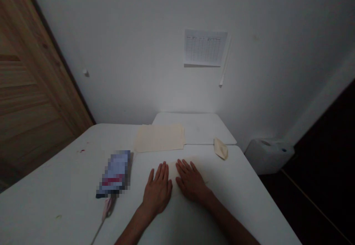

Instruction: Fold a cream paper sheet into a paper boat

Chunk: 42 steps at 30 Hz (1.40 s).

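The left hand (157, 190) and right hand (190, 180) are bare, long-fingered.

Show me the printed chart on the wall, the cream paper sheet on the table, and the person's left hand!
Printed chart (204, 47): head view, on the middle of its grid.
Cream paper sheet (159, 138): head view, on the middle of the sheet.
Left hand (158, 189): head view, on the back of the hand.

- A small, plain room set up for desk work (a home or an office, I can't tell which)
- Two white tables (55, 178) pushed together against the wall
- Bare white wall (133, 45) with a printed chart (205, 47) fixed to it
- Wooden door (36, 89) along the left side
- Cream paper sheets (159, 137) lying on the tables
- White plastic box (269, 155) on the dark floor (313, 197)
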Each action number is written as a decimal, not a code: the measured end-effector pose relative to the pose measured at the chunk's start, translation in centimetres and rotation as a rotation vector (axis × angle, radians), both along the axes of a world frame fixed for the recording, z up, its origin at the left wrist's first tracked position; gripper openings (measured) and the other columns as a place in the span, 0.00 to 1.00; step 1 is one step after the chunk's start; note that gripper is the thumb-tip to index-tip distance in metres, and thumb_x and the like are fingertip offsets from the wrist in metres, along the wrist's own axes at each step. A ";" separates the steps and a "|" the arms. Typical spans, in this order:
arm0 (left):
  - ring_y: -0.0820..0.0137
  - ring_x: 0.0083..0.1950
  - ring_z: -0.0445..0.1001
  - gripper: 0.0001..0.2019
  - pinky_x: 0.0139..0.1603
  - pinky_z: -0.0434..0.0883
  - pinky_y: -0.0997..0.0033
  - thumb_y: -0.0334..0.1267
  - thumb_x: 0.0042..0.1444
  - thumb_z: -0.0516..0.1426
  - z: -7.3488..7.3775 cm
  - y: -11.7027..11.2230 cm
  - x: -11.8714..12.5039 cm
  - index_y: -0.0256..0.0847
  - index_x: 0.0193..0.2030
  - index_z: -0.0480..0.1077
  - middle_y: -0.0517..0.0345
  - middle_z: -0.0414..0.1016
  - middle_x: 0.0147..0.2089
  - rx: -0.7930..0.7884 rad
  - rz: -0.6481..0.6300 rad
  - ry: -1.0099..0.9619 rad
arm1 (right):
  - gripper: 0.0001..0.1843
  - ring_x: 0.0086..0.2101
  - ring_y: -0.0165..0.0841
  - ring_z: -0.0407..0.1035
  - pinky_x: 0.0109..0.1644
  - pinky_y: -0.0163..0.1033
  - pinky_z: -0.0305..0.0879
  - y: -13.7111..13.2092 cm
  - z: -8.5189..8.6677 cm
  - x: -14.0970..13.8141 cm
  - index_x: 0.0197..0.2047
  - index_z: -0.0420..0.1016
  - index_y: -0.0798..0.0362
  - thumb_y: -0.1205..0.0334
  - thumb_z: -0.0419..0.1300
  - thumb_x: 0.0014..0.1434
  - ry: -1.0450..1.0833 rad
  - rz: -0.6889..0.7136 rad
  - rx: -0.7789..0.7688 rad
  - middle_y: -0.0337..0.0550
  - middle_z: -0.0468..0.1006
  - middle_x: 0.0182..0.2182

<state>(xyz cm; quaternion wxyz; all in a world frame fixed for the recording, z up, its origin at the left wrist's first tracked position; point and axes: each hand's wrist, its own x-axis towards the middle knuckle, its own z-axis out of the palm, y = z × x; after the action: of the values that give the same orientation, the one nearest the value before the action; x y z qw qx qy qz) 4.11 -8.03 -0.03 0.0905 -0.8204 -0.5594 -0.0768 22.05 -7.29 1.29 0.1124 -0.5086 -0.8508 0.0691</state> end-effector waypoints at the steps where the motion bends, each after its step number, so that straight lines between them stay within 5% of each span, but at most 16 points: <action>1: 0.57 0.71 0.48 0.28 0.67 0.48 0.48 0.39 0.63 0.41 0.0 0.0 0.0 0.28 0.67 0.53 0.42 0.49 0.70 -0.002 0.003 0.000 | 0.30 0.67 0.38 0.37 0.68 0.51 0.33 0.1 0.0 0.5 0.70 0.44 0.55 0.52 0.37 0.68 -0.003 -0.021 -0.008 0.44 0.44 0.68; 8: 0.57 0.71 0.47 0.28 0.67 0.48 0.48 0.40 0.63 0.41 0.2 0.0 0.1 0.27 0.67 0.52 0.43 0.47 0.71 -0.039 0.005 0.014 | 0.31 0.67 0.37 0.35 0.68 0.53 0.30 0.6 0.0 4.9 0.70 0.43 0.56 0.52 0.34 0.68 -0.052 -0.175 -0.056 0.43 0.43 0.69; 14: 0.56 0.71 0.47 0.27 0.67 0.48 0.46 0.38 0.63 0.42 0.7 0.4 0.2 0.28 0.66 0.54 0.42 0.48 0.70 -0.020 0.013 0.002 | 0.32 0.67 0.40 0.35 0.67 0.56 0.30 0.1 -0.3 5.1 0.70 0.43 0.58 0.51 0.33 0.68 -0.066 -0.251 -0.052 0.46 0.43 0.68; 20: 0.59 0.71 0.47 0.25 0.68 0.49 0.49 0.37 0.64 0.41 0.7 1.7 3.6 0.34 0.67 0.55 0.47 0.50 0.70 0.069 -0.139 -0.067 | 0.33 0.67 0.42 0.34 0.67 0.58 0.30 -0.3 -0.8 4.7 0.70 0.43 0.59 0.51 0.33 0.68 -0.066 -0.307 -0.029 0.47 0.43 0.68; 27: 0.58 0.70 0.49 0.26 0.67 0.51 0.49 0.39 0.65 0.41 -0.8 2.4 7.0 0.32 0.67 0.54 0.45 0.51 0.70 0.002 -0.246 -0.069 | 0.31 0.67 0.40 0.33 0.67 0.57 0.30 0.0 -2.0 4.9 0.70 0.43 0.58 0.55 0.33 0.68 -0.073 -0.346 -0.019 0.45 0.41 0.69; 42: 0.60 0.70 0.49 0.27 0.67 0.50 0.51 0.42 0.64 0.41 -0.4 3.0 1.8 0.30 0.67 0.54 0.43 0.51 0.70 0.017 -0.099 -0.046 | 0.32 0.67 0.42 0.35 0.67 0.57 0.32 -0.3 -1.3 4.7 0.70 0.43 0.59 0.53 0.33 0.67 -0.076 -0.353 -0.017 0.47 0.42 0.68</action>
<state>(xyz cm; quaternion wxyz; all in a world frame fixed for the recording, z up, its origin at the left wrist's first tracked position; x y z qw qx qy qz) 5.93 -5.07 -0.47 0.0809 -0.8443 -0.5193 -0.1048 26.74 -7.61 0.02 0.0861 -0.6532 -0.7514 0.0364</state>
